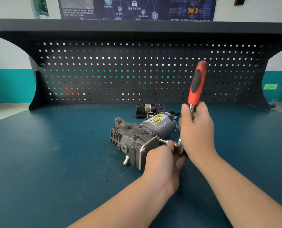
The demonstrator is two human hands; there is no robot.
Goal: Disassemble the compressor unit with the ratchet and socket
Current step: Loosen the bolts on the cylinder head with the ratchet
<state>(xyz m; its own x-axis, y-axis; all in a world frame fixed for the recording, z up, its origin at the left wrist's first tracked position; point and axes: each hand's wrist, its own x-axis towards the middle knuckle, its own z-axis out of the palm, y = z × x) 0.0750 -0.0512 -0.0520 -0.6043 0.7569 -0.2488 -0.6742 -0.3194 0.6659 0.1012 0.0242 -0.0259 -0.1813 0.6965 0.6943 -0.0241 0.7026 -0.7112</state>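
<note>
Ratchet (196,83) shank gripped by right hand (196,130), handle upright; socket (169,143) pinched by left hand (161,159) beside compressor unit (137,137) end plate. Socket best kept square on bolt, swing kept short.

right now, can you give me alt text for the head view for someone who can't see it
Two bare hands work a red-handled ratchet on a bolt in the grey compressor unit lying on a blue-green bench: the right hand grips the shaft, the left hand steadies the socket. A black perforated backboard stands behind.
</note>
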